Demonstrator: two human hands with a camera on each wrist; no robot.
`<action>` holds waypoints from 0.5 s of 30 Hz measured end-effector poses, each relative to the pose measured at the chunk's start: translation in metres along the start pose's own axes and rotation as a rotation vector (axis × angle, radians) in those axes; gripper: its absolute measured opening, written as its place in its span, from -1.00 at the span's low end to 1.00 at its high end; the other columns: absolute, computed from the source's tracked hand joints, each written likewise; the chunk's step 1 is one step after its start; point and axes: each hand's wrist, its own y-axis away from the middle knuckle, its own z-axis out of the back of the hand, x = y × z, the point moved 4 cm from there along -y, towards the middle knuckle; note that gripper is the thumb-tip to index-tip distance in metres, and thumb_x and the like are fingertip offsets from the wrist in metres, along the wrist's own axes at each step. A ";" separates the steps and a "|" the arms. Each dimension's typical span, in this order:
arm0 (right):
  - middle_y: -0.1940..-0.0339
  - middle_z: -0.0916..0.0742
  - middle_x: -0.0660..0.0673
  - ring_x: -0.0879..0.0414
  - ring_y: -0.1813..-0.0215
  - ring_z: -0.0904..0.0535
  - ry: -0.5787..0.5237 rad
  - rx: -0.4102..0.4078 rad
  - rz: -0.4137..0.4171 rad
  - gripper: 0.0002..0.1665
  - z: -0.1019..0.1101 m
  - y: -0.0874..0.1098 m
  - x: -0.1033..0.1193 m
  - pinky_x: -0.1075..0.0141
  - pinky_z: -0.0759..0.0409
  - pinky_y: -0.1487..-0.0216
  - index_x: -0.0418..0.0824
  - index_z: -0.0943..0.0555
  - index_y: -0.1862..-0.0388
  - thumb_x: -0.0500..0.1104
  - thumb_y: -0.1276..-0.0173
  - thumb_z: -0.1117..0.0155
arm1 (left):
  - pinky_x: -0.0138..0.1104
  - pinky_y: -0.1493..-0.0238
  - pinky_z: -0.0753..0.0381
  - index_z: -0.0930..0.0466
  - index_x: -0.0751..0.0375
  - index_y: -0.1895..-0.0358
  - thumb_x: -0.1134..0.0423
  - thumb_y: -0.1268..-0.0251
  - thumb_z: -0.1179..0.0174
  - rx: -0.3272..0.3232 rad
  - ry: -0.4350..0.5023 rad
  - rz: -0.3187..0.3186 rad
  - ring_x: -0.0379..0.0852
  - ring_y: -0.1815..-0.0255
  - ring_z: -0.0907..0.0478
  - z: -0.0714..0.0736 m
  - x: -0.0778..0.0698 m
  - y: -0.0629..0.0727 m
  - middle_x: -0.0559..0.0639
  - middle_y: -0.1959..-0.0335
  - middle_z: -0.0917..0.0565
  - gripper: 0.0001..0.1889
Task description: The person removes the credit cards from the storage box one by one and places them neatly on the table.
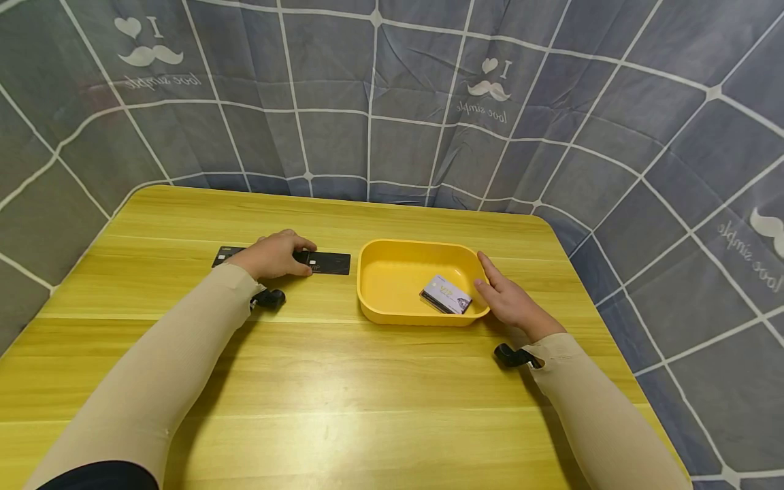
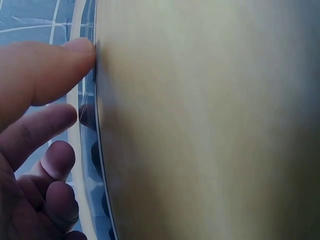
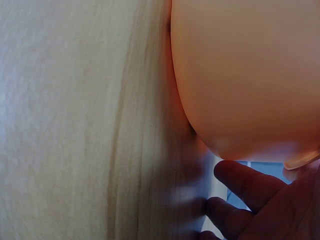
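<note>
My left hand (image 1: pixel 272 255) is over a row of flat dark cards on the table. One black card (image 1: pixel 331 264) shows right of the fingers, and another black card (image 1: pixel 223 254) shows to the left; the hand hides the middle. In the left wrist view the thumb (image 2: pixel 50 70) reaches down to the surface, while the other fingers are bent just above it. My right hand (image 1: pixel 517 309) rests against the right end of a yellow plastic tray (image 1: pixel 398 318), its fingers extended along the outside. Inside the tray lies a small stack of VIP cards (image 1: pixel 446 294), a whitish one on top.
A yellow wood-grain table (image 1: pixel 318 408) lies under everything. Behind it and along both sides hangs a grey-blue checked curtain (image 1: pixel 331 143). A small black camera (image 1: pixel 269 298) is on the left wrist, and another black camera (image 1: pixel 514 356) is on the right wrist.
</note>
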 end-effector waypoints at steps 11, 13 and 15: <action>-0.79 0.03 -0.23 -0.38 -0.74 0.04 -0.015 0.000 -0.010 -0.17 0.000 0.000 -0.001 -0.30 0.05 -0.66 0.00 0.29 -0.79 0.07 -0.78 0.19 | 0.30 -0.48 -0.11 -0.51 0.11 -0.49 0.03 -0.41 -0.40 -0.002 0.009 0.016 0.28 -0.38 -0.45 0.001 -0.002 0.001 0.27 -0.36 -0.48 -0.36; -0.79 0.04 -0.22 -0.37 -0.74 0.05 -0.018 0.002 -0.008 -0.16 0.000 0.000 -0.001 -0.31 0.06 -0.66 -0.01 0.29 -0.79 0.07 -0.78 0.19 | 0.31 -0.49 -0.12 -0.49 0.11 -0.51 0.02 -0.41 -0.39 -0.003 0.009 0.016 0.28 -0.39 -0.45 0.001 -0.002 0.002 0.27 -0.37 -0.47 -0.35; -0.79 0.04 -0.22 -0.37 -0.74 0.05 -0.018 0.002 -0.006 -0.16 0.000 0.000 -0.001 -0.31 0.06 -0.66 -0.02 0.30 -0.79 0.07 -0.78 0.19 | 0.29 -0.47 -0.18 -0.47 0.11 -0.52 0.00 -0.42 -0.38 -0.008 0.010 0.006 0.27 -0.38 -0.45 0.002 -0.004 0.003 0.27 -0.35 -0.48 -0.33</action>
